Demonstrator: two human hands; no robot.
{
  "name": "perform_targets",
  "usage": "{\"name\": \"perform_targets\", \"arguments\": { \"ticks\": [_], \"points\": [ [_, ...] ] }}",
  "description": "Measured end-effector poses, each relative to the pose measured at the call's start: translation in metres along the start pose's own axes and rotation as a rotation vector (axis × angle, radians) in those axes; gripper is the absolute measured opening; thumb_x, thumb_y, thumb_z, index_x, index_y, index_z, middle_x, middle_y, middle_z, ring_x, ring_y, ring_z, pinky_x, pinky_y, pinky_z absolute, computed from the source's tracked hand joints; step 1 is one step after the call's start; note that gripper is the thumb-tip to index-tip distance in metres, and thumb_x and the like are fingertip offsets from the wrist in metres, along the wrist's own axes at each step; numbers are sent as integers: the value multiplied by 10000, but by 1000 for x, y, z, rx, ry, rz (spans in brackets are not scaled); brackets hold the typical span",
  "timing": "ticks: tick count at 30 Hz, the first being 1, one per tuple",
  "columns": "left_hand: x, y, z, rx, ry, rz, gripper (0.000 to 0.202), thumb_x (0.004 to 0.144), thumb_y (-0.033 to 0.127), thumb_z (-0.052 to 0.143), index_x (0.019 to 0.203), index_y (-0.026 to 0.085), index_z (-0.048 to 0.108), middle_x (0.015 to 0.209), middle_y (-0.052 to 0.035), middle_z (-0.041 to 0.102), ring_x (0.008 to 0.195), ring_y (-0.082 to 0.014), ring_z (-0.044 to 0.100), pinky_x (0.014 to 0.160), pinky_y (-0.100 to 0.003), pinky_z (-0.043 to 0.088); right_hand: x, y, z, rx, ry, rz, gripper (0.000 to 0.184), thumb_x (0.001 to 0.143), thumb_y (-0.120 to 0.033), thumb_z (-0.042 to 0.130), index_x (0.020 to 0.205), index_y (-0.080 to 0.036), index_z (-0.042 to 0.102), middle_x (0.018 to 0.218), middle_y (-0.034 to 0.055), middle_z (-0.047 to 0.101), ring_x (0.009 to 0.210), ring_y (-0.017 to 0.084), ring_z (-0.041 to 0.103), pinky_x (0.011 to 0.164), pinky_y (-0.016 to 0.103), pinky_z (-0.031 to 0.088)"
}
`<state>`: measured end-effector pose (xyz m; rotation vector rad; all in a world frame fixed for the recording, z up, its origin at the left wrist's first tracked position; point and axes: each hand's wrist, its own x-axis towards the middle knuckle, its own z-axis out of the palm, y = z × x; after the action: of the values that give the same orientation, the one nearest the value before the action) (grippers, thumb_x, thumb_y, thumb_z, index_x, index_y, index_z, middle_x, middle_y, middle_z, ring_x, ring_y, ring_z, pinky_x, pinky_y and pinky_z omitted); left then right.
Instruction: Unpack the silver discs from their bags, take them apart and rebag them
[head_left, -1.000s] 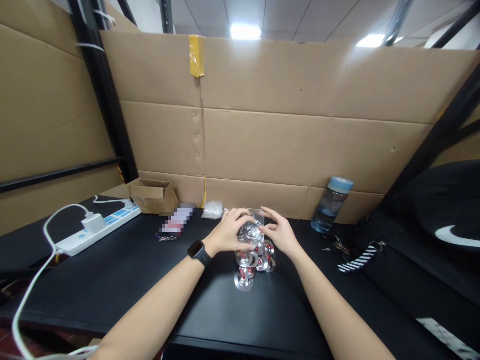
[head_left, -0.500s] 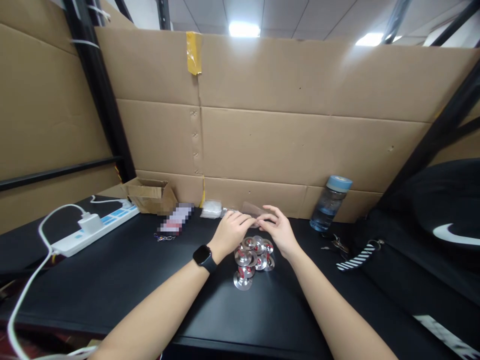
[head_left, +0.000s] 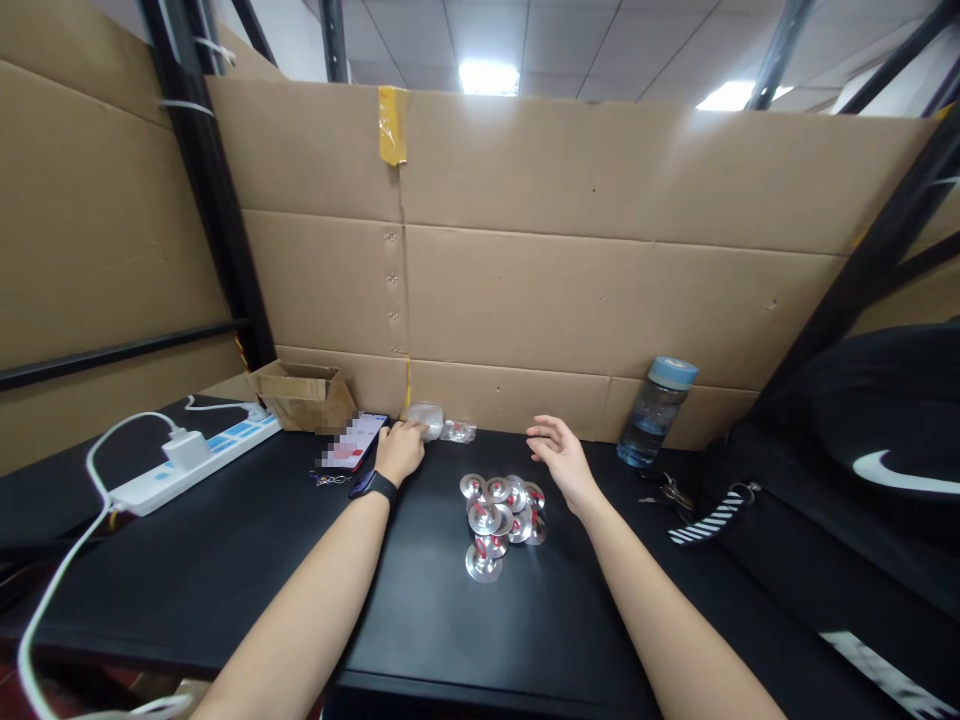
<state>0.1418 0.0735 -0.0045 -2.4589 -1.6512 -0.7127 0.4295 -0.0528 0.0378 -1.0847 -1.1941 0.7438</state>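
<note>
A cluster of several small shiny metal discs with red centres (head_left: pixel 500 515) lies on the black table (head_left: pixel 225 560). My left hand (head_left: pixel 400 452), with a dark watch on the wrist, reaches to the back of the table and touches a small clear plastic bag (head_left: pixel 425 418) by the cardboard wall; its fingers are curled over the bag. A second crumpled clear bag (head_left: pixel 458 431) lies just right of it. My right hand (head_left: pixel 559 458) hovers above the table to the right of the discs, fingers spread and holding nothing.
A phone (head_left: pixel 352 441) with keys beside it lies left of my left hand. A small cardboard box (head_left: pixel 303 393) and a white power strip (head_left: pixel 196 455) with a charger sit further left. A water bottle (head_left: pixel 655 411), keys with a striped strap (head_left: pixel 705 515) and a black bag (head_left: pixel 870 450) are on the right.
Both hands were together over the discs holding a clear bag. My left hand has moved left and back to the bags by the wall; my right hand has opened and drawn slightly right.
</note>
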Motion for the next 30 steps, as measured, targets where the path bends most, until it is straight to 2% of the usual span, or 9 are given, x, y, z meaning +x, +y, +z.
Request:
{"name": "perform_targets", "arguments": {
  "ticks": [4, 8, 11, 15, 18, 21, 25, 27, 30],
  "points": [
    [2, 3, 5, -11, -58, 29, 421, 874, 129, 428, 1182, 260, 684, 1340, -81, 627, 1181, -290, 543, 929, -452, 354, -1, -3, 1, -16, -10, 15, 458, 723, -325, 743, 1139, -236, 574, 1060, 57, 654, 839, 172, 626, 688, 298, 517],
    [4, 6, 5, -28, -87, 41, 344, 958, 266, 387, 1130, 260, 685, 1301, -85, 645, 1196, -281, 524, 949, -452, 343, -1, -4, 2, -43, -27, 12, 437, 715, -323, 738, 1116, -230, 592, 1058, 62, 656, 828, 172, 623, 676, 298, 518],
    [6, 8, 6, -40, -106, 26, 386, 998, 322, 315, 1090, 247, 682, 1232, -98, 670, 1140, -280, 550, 934, -452, 347, -1, -4, 2, -64, -44, 23, 404, 723, -342, 729, 1091, -221, 613, 1085, 75, 657, 848, 176, 627, 667, 288, 517],
    [11, 8, 8, -44, -118, -2, 358, 937, 178, 363, 1095, 248, 677, 1212, -101, 677, 1116, -283, 571, 909, -438, 340, 0, -4, 0, -75, -60, 27, 343, 742, -366, 723, 1044, -223, 643, 1100, 76, 667, 891, 187, 632, 665, 278, 516],
    [14, 5, 8, -42, -116, -10, 418, 865, 79, 382, 1107, 254, 675, 1228, -94, 678, 1136, -282, 574, 904, -429, 327, 1, -6, -3, -73, -68, 32, 307, 762, -388, 720, 1013, -222, 660, 1073, 66, 678, 909, 192, 637, 667, 274, 509],
    [15, 2, 6, -49, -106, -8, 510, 847, 44, 367, 1224, 279, 616, 1238, -76, 682, 1142, -267, 585, 900, -424, 318, 1, -9, -5, -80, -84, 45, 279, 791, -406, 697, 989, -211, 674, 1039, 64, 682, 924, 197, 637, 672, 272, 504],
    [15, 0, 5, -84, -112, -13, 665, 828, 23, 381, 1411, 338, 440, 1206, -52, 695, 1103, -252, 614, 901, -423, 323, 1, -9, -5, -75, -74, 67, 299, 776, -395, 709, 1010, -215, 663, 1035, 63, 682, 917, 195, 633, 656, 267, 498],
    [16, 0, 7, -78, -109, -15, 637, 857, 59, 393, 1429, 340, 423, 1247, -70, 669, 1130, -274, 600, 912, -439, 333, 2, -8, -4, -74, -48, 56, 327, 756, -377, 722, 1032, -219, 648, 1050, 64, 676, 907, 190, 629, 645, 264, 496],
    [17, 1, 9, -58, -87, -18, 582, 902, 138, 415, 1450, 335, 416, 1394, -112, 557, 1165, -304, 577, 934, -469, 351, 3, -5, -5, -89, -29, 34, 343, 750, -355, 719, 1052, -217, 631, 1079, 68, 661, 897, 183, 622, 642, 264, 497]
  ]
}}
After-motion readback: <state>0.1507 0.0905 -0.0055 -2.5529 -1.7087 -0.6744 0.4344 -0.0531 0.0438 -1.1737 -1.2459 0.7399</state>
